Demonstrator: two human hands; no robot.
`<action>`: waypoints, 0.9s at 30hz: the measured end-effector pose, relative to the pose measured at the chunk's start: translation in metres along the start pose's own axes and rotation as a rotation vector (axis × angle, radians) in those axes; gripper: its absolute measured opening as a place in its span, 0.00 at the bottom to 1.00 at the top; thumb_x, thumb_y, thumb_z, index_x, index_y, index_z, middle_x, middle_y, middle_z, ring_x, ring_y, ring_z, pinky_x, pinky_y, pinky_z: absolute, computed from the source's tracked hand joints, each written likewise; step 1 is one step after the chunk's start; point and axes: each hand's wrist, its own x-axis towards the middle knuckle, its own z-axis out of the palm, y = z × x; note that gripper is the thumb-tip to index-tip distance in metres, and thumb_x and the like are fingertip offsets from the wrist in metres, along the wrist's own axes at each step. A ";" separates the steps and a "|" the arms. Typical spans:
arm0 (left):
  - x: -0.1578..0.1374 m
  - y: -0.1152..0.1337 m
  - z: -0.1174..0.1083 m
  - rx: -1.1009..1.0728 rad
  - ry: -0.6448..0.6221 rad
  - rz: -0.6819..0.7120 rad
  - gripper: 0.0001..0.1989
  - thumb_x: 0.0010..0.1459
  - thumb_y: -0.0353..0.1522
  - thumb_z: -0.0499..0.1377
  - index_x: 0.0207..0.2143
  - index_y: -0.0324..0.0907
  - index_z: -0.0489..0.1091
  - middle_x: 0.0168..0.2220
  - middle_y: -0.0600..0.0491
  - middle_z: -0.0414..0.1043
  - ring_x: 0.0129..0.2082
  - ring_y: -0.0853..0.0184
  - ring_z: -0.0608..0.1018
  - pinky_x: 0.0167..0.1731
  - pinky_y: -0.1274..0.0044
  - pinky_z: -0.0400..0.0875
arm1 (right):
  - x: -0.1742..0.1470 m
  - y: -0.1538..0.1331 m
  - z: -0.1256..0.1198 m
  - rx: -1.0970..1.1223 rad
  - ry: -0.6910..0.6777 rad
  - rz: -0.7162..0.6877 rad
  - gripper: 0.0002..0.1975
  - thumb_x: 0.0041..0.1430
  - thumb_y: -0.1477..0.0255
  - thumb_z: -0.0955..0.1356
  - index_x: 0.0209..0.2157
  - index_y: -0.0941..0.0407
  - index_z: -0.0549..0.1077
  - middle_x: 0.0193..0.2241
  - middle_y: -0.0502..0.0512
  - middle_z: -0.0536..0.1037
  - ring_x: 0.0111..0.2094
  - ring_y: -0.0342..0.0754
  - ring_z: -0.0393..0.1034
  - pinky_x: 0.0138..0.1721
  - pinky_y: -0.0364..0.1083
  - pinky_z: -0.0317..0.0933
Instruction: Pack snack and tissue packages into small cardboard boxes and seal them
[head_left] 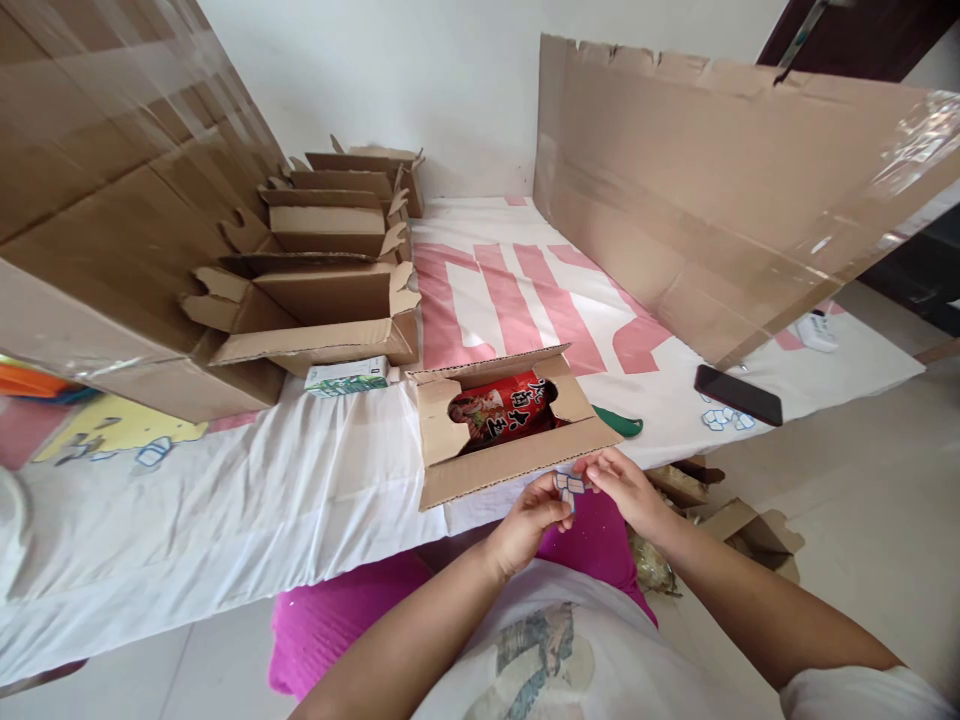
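My left hand (534, 520) pinches a few small flat blue-edged pieces (570, 484), in front of the table edge. The fingers of my right hand (622, 482) are closed at the right side of these pieces, with the fingertips partly hidden. Just beyond both hands, an open cardboard box (517, 470) rests at the table's near edge. Inside it lies a red printed packet (510, 408), partly covered by the flaps with cut-outs. A green object (621, 421) shows behind the box's right end.
Several open cardboard boxes (322, 300) stand in a row at the left, with a small green-and-white carton (347, 377) before them. Tall cardboard panels flank the table (480, 225). To the right lie a black phone (739, 394) and more blue-edged pieces (724, 419).
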 end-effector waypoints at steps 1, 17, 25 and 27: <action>0.000 -0.001 -0.001 0.066 -0.009 0.011 0.13 0.45 0.35 0.66 0.31 0.38 0.68 0.23 0.58 0.65 0.22 0.74 0.67 0.27 0.79 0.60 | 0.002 -0.001 0.001 0.052 -0.060 0.088 0.12 0.59 0.59 0.67 0.35 0.54 0.70 0.27 0.49 0.72 0.29 0.44 0.68 0.33 0.45 0.64; -0.014 -0.004 -0.015 0.383 0.051 -0.017 0.20 0.53 0.47 0.63 0.32 0.41 0.60 0.25 0.60 0.59 0.24 0.74 0.63 0.27 0.78 0.59 | 0.035 0.067 -0.197 -0.531 0.821 0.413 0.12 0.44 0.60 0.67 0.23 0.55 0.72 0.22 0.54 0.75 0.26 0.49 0.67 0.30 0.47 0.61; -0.021 0.011 -0.005 0.667 0.106 0.007 0.13 0.56 0.40 0.60 0.30 0.41 0.62 0.25 0.58 0.60 0.26 0.71 0.63 0.29 0.78 0.58 | 0.016 0.085 -0.209 -0.906 0.722 0.420 0.08 0.47 0.69 0.67 0.26 0.55 0.79 0.27 0.57 0.76 0.30 0.52 0.69 0.36 0.50 0.61; -0.028 0.020 0.000 0.776 0.102 0.053 0.09 0.58 0.37 0.58 0.31 0.41 0.63 0.26 0.57 0.62 0.27 0.70 0.65 0.30 0.77 0.60 | 0.014 0.082 -0.206 -0.979 0.694 0.366 0.07 0.47 0.70 0.68 0.27 0.54 0.79 0.28 0.57 0.75 0.32 0.53 0.69 0.38 0.50 0.61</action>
